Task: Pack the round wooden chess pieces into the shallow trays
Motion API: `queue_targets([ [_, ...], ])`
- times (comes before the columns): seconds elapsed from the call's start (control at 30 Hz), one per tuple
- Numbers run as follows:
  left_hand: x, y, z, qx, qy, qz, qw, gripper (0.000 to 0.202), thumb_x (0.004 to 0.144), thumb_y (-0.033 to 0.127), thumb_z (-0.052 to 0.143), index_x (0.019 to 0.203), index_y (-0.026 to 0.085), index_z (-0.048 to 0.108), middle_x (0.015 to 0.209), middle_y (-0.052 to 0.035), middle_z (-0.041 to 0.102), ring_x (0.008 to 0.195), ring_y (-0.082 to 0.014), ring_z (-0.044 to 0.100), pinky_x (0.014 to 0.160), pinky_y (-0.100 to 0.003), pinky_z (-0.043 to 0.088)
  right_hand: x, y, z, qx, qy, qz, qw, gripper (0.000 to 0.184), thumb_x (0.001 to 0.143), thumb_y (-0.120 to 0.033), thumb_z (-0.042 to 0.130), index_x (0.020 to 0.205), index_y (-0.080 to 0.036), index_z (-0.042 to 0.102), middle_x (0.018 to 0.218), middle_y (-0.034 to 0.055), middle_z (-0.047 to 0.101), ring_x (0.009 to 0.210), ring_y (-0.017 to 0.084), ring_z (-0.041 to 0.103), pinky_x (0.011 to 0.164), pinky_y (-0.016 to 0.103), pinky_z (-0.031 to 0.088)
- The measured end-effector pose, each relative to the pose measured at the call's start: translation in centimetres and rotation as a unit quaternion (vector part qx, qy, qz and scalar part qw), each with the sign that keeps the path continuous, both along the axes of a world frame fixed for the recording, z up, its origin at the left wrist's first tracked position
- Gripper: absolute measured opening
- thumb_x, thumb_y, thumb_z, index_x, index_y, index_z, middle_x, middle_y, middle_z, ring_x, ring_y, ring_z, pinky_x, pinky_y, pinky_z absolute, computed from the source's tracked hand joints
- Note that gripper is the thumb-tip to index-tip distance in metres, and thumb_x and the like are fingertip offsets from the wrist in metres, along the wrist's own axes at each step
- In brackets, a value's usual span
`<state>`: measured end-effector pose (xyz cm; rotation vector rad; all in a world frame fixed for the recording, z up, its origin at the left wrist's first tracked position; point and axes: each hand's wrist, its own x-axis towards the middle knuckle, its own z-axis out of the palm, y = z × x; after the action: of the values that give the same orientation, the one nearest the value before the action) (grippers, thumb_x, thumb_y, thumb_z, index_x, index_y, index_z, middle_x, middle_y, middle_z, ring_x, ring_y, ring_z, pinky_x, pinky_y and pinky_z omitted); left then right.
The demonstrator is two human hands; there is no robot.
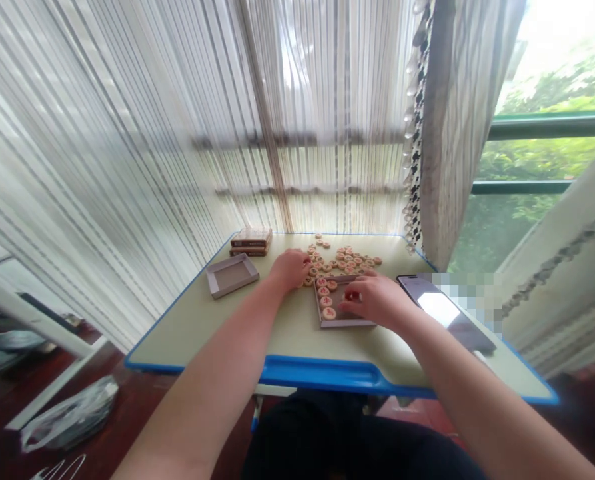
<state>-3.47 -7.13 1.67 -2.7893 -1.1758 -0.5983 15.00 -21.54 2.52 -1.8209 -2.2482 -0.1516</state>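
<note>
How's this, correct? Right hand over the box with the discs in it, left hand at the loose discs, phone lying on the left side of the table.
Phone side is wrong: the head view shows the phone on the right side of the table. Right hand over the box, left hand at the loose discs: fine.

boxed discs [329, 313]: cream, red-marked | their box [344, 324]: greyish-mauve | tabletop [177, 333]: pale green, blue-edged | curtain [102, 133]: white, striped

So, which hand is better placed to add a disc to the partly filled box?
Probably the right hand: it is over that box, while the left hand is beside the loose discs.
</note>
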Motion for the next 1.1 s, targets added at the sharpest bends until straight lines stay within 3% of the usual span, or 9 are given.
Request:
queue_targets([
  [0.17, -0.3, 0.1, 0.1, 0.019, -0.021, 0.004, 1.0, 0.029, 0.083, 0.034, 0.046, 0.092, 0.016, 0.066, 0.09, -0.0073, 0.065, 0.088, -0.0183, 0.057, 0.083, -0.029, 0.044, 1.8, 0.3, -0.3, 0.009, 0.061, 0.057, 0.996, 0.03, 0.072, -0.042, 0.06, 0.098, -0.029, 0.068, 0.099, 0.0022, 0.067, 0.094, 0.023, 0.057, 0.082, 0.032, 0.043],
  [0.33, -0.4, 0.5, -0.2, 0.02, -0.017, 0.002, 1.0, 0.03, 0.082, 0.036, 0.047, 0.092, 0.016, 0.067, 0.089, -0.0078, 0.065, 0.085, -0.0189, 0.058, 0.081, -0.03, 0.045, 2.2, 1.1, -0.9, -0.037, 0.058, 0.064, 0.996, 0.021, 0.073, -0.038, 0.058, 0.086, -0.029, 0.071, 0.086, 0.0011, 0.069, 0.088, 0.022, 0.059, 0.081, 0.031, 0.043],
  [0.5, -0.6, 0.7, -0.4, 0.017, -0.023, 0.0, 1.0, 0.031, 0.082, 0.038, 0.047, 0.09, 0.016, 0.067, 0.088, -0.0071, 0.066, 0.082, -0.0185, 0.058, 0.079, -0.03, 0.045, 1.5, 1.1, -0.7, -0.003, 0.043, 0.059, 0.997, 0.032, 0.069, -0.035, 0.061, 0.1, -0.03, 0.068, 0.095, 0.0003, 0.068, 0.094, 0.023, 0.056, 0.084, 0.032, 0.041],
  [0.6, -0.6, 0.6, -0.2, 0.009, -0.023, 0.01, 1.0, 0.031, 0.082, 0.038, 0.047, 0.09, 0.016, 0.068, 0.089, -0.0067, 0.066, 0.084, -0.0178, 0.058, 0.081, -0.029, 0.044, 0.9, 1.0, -0.4, -0.016, 0.037, 0.081, 0.996, 0.023, 0.072, -0.033, 0.058, 0.092, -0.03, 0.07, 0.092, -0.0009, 0.068, 0.088, 0.021, 0.056, 0.082, 0.031, 0.04],
  [0.7, -0.3, 0.2, -0.1, 0.004, -0.019, 0.007, 1.0, 0.03, 0.082, 0.035, 0.046, 0.089, 0.016, 0.068, 0.087, -0.0066, 0.066, 0.082, -0.0167, 0.058, 0.079, -0.028, 0.044, 0.4, 1.5, -0.3, -0.006, 0.039, 0.06, 0.997, 0.019, 0.072, -0.038, 0.058, 0.083, -0.027, 0.069, 0.083, 0.0005, 0.068, 0.085, 0.021, 0.056, 0.076, 0.03, 0.04],
  [0.87, 0.1, -0.4, 0.3, 0.008, -0.027, -0.004, 1.0, 0.029, 0.082, 0.031, 0.044, 0.087, 0.016, 0.069, 0.084, -0.0072, 0.066, 0.079, -0.0165, 0.058, 0.078, -0.029, 0.045, -0.2, 3.0, -0.4, 0.048, 0.054, 0.004, 0.997, 0.021, 0.073, -0.039, 0.059, 0.087, -0.024, 0.066, 0.094, 0.0042, 0.065, 0.097, 0.023, 0.052, 0.079, 0.029, 0.039],
  [1.1, 0.3, -0.7, 0.5, -0.06, -0.054, -0.042, 0.996, 0.028, 0.069, 0.016, 0.049, 0.083, 0.019, 0.073, 0.076, -0.0016, 0.068, 0.073, -0.0135, 0.059, 0.076, -0.025, 0.046, 0.1, 3.8, -1.1, 0.052, 0.063, -0.002, 0.997, 0.022, 0.075, -0.043, 0.057, 0.085, -0.025, 0.066, 0.091, 0.0027, 0.065, 0.093, 0.021, 0.052, 0.078, 0.028, 0.039],
])
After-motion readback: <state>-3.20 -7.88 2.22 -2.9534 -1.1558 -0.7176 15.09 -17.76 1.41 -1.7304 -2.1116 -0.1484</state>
